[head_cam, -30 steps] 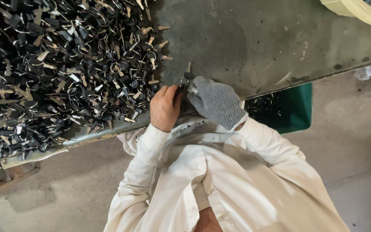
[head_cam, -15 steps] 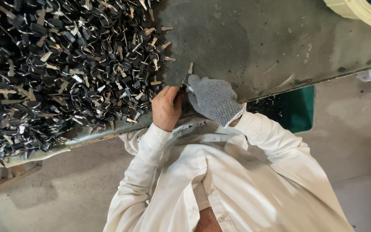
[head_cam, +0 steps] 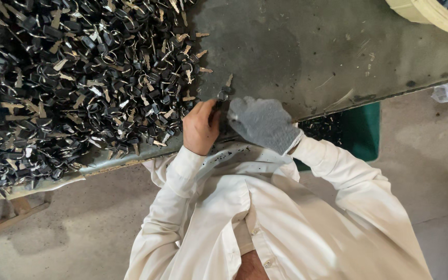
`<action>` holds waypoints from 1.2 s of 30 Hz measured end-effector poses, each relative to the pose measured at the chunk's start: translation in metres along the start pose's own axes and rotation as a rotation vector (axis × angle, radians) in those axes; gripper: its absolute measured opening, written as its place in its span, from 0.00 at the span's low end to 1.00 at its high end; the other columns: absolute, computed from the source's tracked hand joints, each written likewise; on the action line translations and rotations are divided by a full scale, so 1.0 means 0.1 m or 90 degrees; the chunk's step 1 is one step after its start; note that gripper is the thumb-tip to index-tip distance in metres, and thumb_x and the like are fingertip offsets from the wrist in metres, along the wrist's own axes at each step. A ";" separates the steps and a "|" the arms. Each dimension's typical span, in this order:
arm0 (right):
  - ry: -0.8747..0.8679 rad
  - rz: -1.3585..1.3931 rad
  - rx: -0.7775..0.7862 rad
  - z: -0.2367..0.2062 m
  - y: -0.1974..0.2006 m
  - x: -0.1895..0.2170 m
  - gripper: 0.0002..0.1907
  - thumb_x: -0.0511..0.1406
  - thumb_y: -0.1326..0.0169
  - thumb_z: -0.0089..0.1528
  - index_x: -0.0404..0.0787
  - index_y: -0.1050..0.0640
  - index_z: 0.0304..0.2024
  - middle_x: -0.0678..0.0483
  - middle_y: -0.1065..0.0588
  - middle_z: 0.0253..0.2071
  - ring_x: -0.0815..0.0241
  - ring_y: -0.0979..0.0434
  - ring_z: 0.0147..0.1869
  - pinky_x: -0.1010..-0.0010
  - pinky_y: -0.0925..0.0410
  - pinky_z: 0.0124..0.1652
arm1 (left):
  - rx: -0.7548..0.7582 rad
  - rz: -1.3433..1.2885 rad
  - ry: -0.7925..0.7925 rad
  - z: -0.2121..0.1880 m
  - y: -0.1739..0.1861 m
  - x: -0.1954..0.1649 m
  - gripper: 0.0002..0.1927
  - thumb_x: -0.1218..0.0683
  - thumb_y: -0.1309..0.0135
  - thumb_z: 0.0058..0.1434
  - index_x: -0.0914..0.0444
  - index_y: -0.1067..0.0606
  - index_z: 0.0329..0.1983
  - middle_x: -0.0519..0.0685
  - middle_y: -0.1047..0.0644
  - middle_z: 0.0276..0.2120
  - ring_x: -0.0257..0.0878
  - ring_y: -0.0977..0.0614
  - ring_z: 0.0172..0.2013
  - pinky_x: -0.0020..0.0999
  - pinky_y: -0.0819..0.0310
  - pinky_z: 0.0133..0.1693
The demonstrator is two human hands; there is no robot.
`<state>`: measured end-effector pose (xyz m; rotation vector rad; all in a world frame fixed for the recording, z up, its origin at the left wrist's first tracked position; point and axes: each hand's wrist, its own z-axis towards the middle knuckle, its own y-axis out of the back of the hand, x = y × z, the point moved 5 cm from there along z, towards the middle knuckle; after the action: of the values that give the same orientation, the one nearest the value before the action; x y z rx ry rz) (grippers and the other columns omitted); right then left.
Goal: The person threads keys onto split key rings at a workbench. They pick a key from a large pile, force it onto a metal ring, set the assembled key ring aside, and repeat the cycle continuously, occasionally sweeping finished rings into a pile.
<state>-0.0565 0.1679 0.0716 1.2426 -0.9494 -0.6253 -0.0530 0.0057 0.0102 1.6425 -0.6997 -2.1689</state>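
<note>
Nothing moved: left hand point(head_cam: 200, 127), gloved right hand point(head_cam: 263, 123) pinch key point(head_cam: 228, 83).

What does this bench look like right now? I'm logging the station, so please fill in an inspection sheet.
Surface: grey metal table, scratched and stained; right part bare.
Job's things: one key with a ring at the fingertips of both hands.
Clutter: big heap of keys with black heads and rings covers the table's left part; stray keys at its edge.
Hands: left hand bare, right hand in a grey glove, both at the table's near edge; grip hidden.
Cables: nothing seen.
Surroundings: concrete floor; green bin under the table with small dark pieces; pale round rim top right.
</note>
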 end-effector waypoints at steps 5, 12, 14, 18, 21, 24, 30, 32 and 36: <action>0.000 -0.046 0.040 0.04 -0.08 0.06 0.15 0.43 0.43 0.62 0.42 0.25 0.47 0.48 0.23 0.29 0.49 0.20 0.27 0.58 0.29 0.23 | -0.002 0.058 -0.067 -0.04 -0.07 -0.10 0.20 0.67 0.45 0.60 0.67 0.27 0.56 0.58 0.27 0.35 0.57 0.23 0.35 0.49 0.28 0.37; -0.076 0.020 0.078 0.09 -0.07 0.05 0.17 0.45 0.43 0.62 0.42 0.25 0.46 0.45 0.23 0.28 0.44 0.20 0.27 0.54 0.29 0.25 | 0.028 0.138 -0.068 0.01 -0.09 -0.22 0.28 0.69 0.48 0.52 0.66 0.28 0.59 0.59 0.29 0.35 0.59 0.23 0.36 0.51 0.29 0.37; -0.079 0.049 0.065 0.08 -0.08 0.04 0.17 0.45 0.42 0.62 0.41 0.25 0.46 0.44 0.22 0.27 0.42 0.20 0.27 0.53 0.29 0.25 | 0.029 0.135 -0.061 0.04 -0.09 -0.23 0.29 0.69 0.48 0.50 0.66 0.28 0.58 0.60 0.29 0.35 0.59 0.23 0.36 0.52 0.29 0.37; -0.053 0.085 0.017 0.05 -0.04 0.01 0.17 0.44 0.42 0.62 0.41 0.26 0.45 0.44 0.23 0.28 0.42 0.20 0.28 0.52 0.29 0.27 | -0.005 0.057 -0.051 0.06 -0.05 -0.16 0.28 0.69 0.47 0.54 0.65 0.28 0.60 0.58 0.26 0.39 0.58 0.22 0.38 0.48 0.28 0.39; -0.048 0.157 0.008 0.00 0.01 -0.03 0.17 0.45 0.41 0.64 0.40 0.27 0.45 0.44 0.22 0.30 0.40 0.20 0.31 0.52 0.30 0.29 | 0.035 -0.187 0.218 0.00 -0.13 0.15 0.24 0.65 0.43 0.59 0.64 0.26 0.60 0.50 0.22 0.29 0.37 0.22 0.26 0.33 0.27 0.31; -0.060 0.206 -0.040 -0.05 0.09 -0.02 0.15 0.43 0.41 0.65 0.40 0.27 0.46 0.43 0.22 0.35 0.40 0.20 0.35 0.53 0.29 0.32 | 0.063 -0.779 0.372 -0.08 -0.28 0.34 0.19 0.63 0.41 0.67 0.67 0.25 0.61 0.43 0.24 0.33 0.28 0.25 0.31 0.24 0.32 0.33; -0.048 0.422 -0.084 -0.11 0.12 0.06 0.20 0.38 0.43 0.67 0.35 0.29 0.56 0.42 0.22 0.41 0.41 0.19 0.41 0.55 0.27 0.37 | 0.186 -0.913 0.335 -0.14 -0.30 0.31 0.21 0.63 0.42 0.68 0.67 0.26 0.64 0.40 0.25 0.35 0.27 0.27 0.33 0.23 0.34 0.34; -0.049 0.382 -0.072 -0.11 0.12 0.05 0.18 0.39 0.43 0.67 0.35 0.29 0.54 0.42 0.22 0.40 0.41 0.20 0.40 0.56 0.28 0.37 | 0.126 -0.686 0.205 -0.08 -0.19 0.24 0.21 0.63 0.41 0.69 0.69 0.26 0.65 0.42 0.24 0.38 0.30 0.27 0.36 0.27 0.32 0.37; -0.083 0.193 -0.046 -0.08 0.10 -0.01 0.14 0.38 0.41 0.63 0.38 0.27 0.46 0.42 0.23 0.35 0.41 0.20 0.34 0.56 0.28 0.33 | -0.045 0.029 -0.052 -0.03 0.01 -0.09 0.20 0.64 0.43 0.65 0.67 0.26 0.61 0.55 0.25 0.36 0.52 0.22 0.36 0.42 0.27 0.39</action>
<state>-0.0512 0.1753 0.0807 0.9772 -1.1864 -0.5003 -0.0473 0.0093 0.0170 1.4957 -0.6689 -2.2133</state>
